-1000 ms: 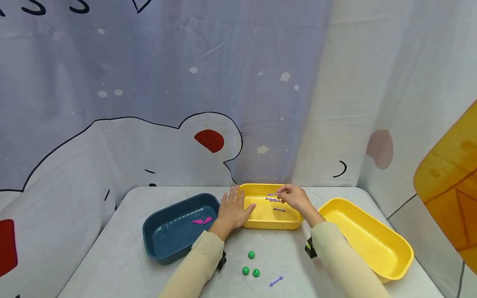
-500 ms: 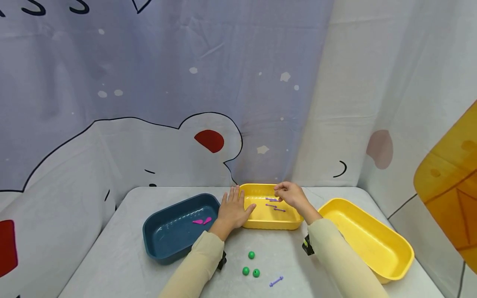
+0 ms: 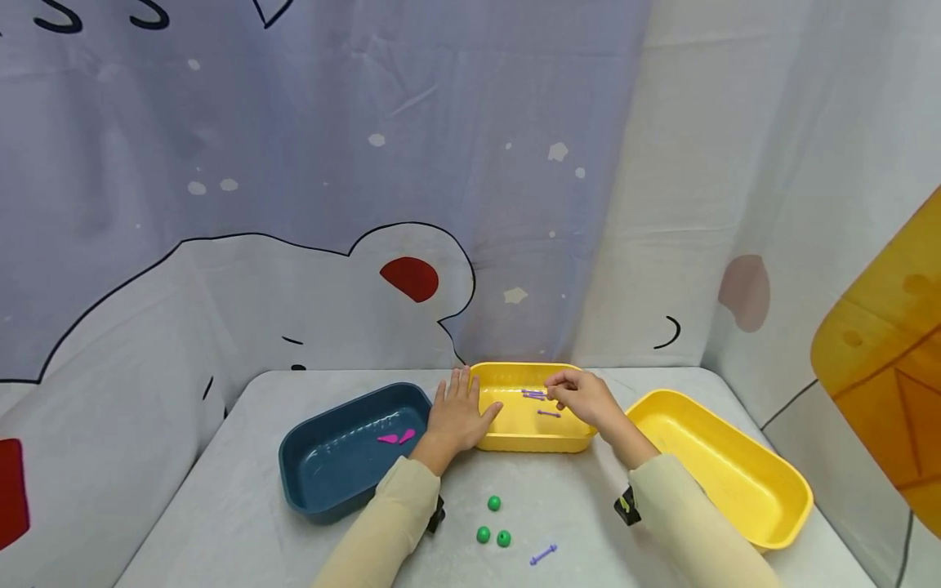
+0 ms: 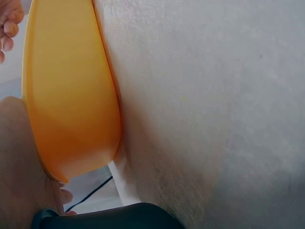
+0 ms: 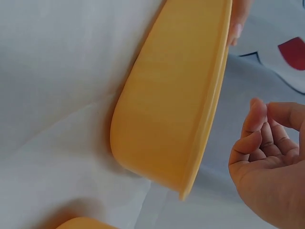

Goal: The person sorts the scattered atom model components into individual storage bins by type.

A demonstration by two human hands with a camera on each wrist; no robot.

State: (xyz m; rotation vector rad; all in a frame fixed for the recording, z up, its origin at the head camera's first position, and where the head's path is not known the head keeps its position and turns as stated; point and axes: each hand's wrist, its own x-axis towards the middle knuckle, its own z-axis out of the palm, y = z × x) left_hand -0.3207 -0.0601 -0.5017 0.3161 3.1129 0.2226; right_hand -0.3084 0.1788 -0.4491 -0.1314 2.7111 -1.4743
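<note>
Head view: taken from above, on the near side of the middle yellow tray (image 3: pixel 532 443); aimed forward and down, set well back; bench (image 3: pixel 588 510) and backdrop (image 3: pixel 515 188) beyond the tray both included.

Left wrist view: taken low and close, before the tray's near wall; turned sideways, bench shown to the tray's right, blue tray (image 4: pixel 128 218) cropped below it.

Right wrist view: taken low and close, the same wall faced; turned sideways the opposite way, bench shown to the tray's left.

Shared by all three: the tray's near wall.
</note>
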